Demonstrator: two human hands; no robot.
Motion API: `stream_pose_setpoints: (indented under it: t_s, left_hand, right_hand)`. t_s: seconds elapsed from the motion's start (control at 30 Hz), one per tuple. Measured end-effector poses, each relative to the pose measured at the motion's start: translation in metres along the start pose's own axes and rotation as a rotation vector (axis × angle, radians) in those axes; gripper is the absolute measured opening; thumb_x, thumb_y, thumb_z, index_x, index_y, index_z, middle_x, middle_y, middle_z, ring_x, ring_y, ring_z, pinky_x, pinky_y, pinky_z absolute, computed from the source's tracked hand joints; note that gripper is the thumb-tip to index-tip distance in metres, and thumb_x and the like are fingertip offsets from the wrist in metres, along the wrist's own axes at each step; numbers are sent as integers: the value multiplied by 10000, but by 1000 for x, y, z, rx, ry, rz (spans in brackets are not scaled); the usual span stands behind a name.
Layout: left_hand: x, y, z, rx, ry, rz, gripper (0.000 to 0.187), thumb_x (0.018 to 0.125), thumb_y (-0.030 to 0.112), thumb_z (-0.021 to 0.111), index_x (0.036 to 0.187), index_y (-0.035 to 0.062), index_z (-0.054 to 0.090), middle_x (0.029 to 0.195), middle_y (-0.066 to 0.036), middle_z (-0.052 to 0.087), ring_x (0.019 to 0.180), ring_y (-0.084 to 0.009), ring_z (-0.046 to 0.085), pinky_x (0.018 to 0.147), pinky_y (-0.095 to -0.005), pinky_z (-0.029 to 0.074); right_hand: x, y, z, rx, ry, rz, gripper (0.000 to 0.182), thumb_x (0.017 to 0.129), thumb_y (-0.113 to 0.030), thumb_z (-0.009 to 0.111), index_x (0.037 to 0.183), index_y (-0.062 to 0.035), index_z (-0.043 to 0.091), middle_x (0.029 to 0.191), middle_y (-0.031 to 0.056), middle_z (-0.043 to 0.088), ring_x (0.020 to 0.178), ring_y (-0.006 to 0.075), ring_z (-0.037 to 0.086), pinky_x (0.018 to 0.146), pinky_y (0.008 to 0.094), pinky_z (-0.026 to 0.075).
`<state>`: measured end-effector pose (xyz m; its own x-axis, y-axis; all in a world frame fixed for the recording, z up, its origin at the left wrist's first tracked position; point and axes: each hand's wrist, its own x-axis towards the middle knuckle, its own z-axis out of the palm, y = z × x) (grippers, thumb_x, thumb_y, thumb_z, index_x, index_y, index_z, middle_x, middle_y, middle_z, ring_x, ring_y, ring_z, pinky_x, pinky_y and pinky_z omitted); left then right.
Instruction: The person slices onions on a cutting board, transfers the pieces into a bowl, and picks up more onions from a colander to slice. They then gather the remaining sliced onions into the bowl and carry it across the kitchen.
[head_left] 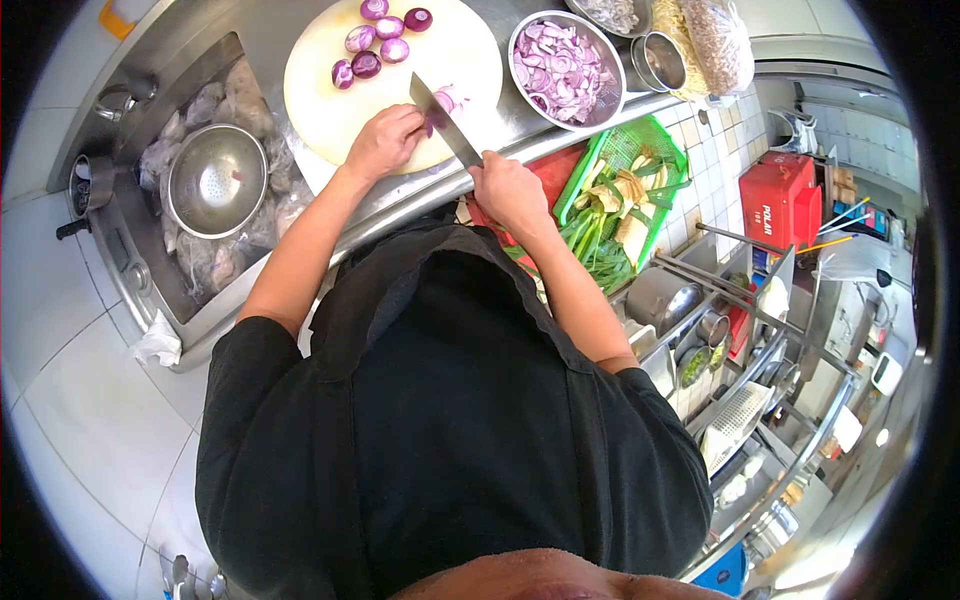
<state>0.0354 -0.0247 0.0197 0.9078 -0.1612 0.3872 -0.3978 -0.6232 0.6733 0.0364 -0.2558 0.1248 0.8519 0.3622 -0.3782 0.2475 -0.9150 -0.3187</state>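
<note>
My right hand (512, 192) is closed round the handle of a kitchen knife (448, 124), its blade slanting up and left over the round cutting board (312, 85). Curled fingers of my left hand (386, 140) press a piece of red onion (430, 128) against the board, close beside the blade; most of that piece is hidden. A few purple onion slices (452, 98) lie just past the knife. Several peeled red onions (366, 64) sit at the board's far side. To the right stands a metal bowl (516, 84) holding sliced red onion (562, 70).
At the left, a sink (222, 62) holds plastic-bagged items and a metal colander (218, 182). A green basket (648, 240) of leafy vegetables stands below the counter edge. Small metal bowls (660, 62) and bagged food (716, 42) are at the right end. Metal racks (790, 330) stand further right.
</note>
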Motion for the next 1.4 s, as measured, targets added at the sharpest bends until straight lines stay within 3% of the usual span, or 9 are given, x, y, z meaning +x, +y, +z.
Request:
stream_pose_setpoints:
  t_s: [0.27, 0.57, 1.0, 1.1, 1.13, 1.2, 1.23, 1.3, 1.4]
  left_hand:
    - [-3, 0, 8, 49, 2, -43, 152, 842, 23, 725, 989, 11, 687, 1034, -129, 693, 999, -326, 657, 901, -416, 509]
    - [-7, -1, 16, 25, 179, 17, 142, 831, 48, 733, 967, 41, 693, 1016, -100, 697, 973, -301, 652, 888, -405, 496]
    - [-8, 2, 14, 21, 186, -13, 79, 841, 62, 730, 901, 42, 682, 944, -96, 687, 964, -286, 665, 887, -402, 506]
    - [-1, -5, -1, 13, 70, 17, 100, 824, 69, 743, 904, 47, 687, 929, -106, 685, 959, -296, 667, 884, -415, 508]
    - [2, -13, -12, 86, 209, 92, 146, 791, 96, 783, 901, 58, 696, 922, -110, 686, 939, -312, 670, 883, -438, 511]
    - [12, -24, -34, 196, 478, -191, 250, 772, 145, 834, 979, 65, 717, 1003, -119, 721, 997, -342, 670, 893, -452, 520]
    - [23, -17, -51, 320, 468, -419, 335, 789, 149, 824, 1088, 51, 706, 1077, -141, 720, 1024, -359, 666, 905, -463, 522]
    - [20, -55, -53, 366, 384, -556, 407, 803, 151, 808, 1173, 41, 678, 1112, -159, 707, 1029, -361, 669, 928, -473, 523]
    - [10, -81, -50, 166, 324, -501, 433, 819, 143, 793, 1217, 38, 662, 1119, -171, 700, 1023, -354, 674, 936, -456, 532]
  right_hand:
    - [1, 7, 11, -80, 22, -64, 263, 998, -264, 596, 981, -8, 654, 843, 267, 724, 825, 446, 732, 761, 557, 582]
    - [-6, -7, -2, -59, 41, -68, 270, 1005, -259, 579, 974, -3, 660, 854, 275, 724, 820, 449, 733, 749, 554, 584]
    - [10, 5, 14, -34, 12, -55, 310, 996, -289, 610, 996, 16, 668, 867, 279, 719, 863, 468, 717, 783, 559, 570]
    - [13, 7, 3, 32, 27, -51, 331, 990, -300, 619, 1012, 27, 669, 887, 290, 714, 900, 474, 708, 814, 564, 558]
    - [9, 9, 4, 51, 40, -55, 337, 990, -304, 620, 1018, 28, 669, 895, 293, 713, 910, 475, 705, 826, 566, 553]
    - [3, 11, 5, 103, -5, -43, 361, 984, -324, 628, 1027, 30, 677, 932, 299, 713, 946, 478, 698, 860, 569, 543]
    - [3, 13, 9, 112, -45, -57, 368, 983, -328, 628, 1028, 34, 680, 946, 301, 713, 959, 479, 696, 870, 569, 539]
    - [4, 18, 20, 129, -122, -91, 383, 982, -334, 628, 1030, 41, 685, 973, 306, 713, 985, 481, 691, 891, 569, 532]
    - [10, 20, 16, 172, -108, -1, 404, 985, -342, 618, 1041, 52, 687, 1012, 320, 708, 1022, 485, 683, 916, 562, 522]
